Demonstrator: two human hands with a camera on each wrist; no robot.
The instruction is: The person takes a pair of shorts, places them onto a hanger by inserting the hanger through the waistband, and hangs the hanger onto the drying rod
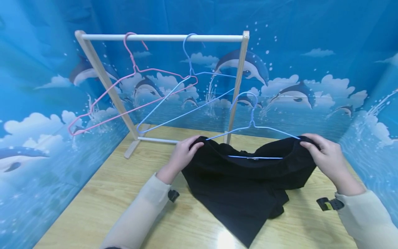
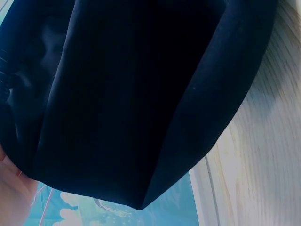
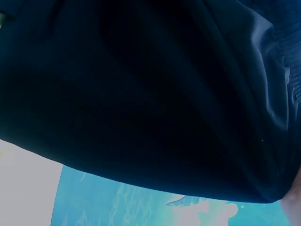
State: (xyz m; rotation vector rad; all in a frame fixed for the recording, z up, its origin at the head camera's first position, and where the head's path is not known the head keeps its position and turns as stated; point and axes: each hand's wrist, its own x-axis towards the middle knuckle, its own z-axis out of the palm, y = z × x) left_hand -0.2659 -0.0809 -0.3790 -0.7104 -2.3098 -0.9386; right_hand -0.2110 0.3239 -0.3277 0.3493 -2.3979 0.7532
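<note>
Black shorts (image 1: pixel 236 190) hang between my two hands, with their wide waist opening facing up. A blue wire hanger (image 1: pixel 252 125) sits inside the waist; its hook and sloping shoulders stick out above, and part of its bottom bar shows within. My left hand (image 1: pixel 181 155) pinches the left end of the waistband where the hanger's arm enters. On the opposite end, my right hand (image 1: pixel 329 159) pinches the waistband beside the other hanger tip. Dark cloth fills most of both wrist views, leaving only a little of the left hand (image 2: pixel 14 193) and the right hand (image 3: pixel 294 202).
Behind the shorts stands a wooden rack (image 1: pixel 239 79) with a white rail (image 1: pixel 161 37). A pink hanger (image 1: pixel 133 69) and another blue hanger (image 1: pixel 190 65) hang on it. The wood-grain table (image 1: pixel 102 204) is bordered by a blue dolphin-print backdrop (image 1: pixel 320 69).
</note>
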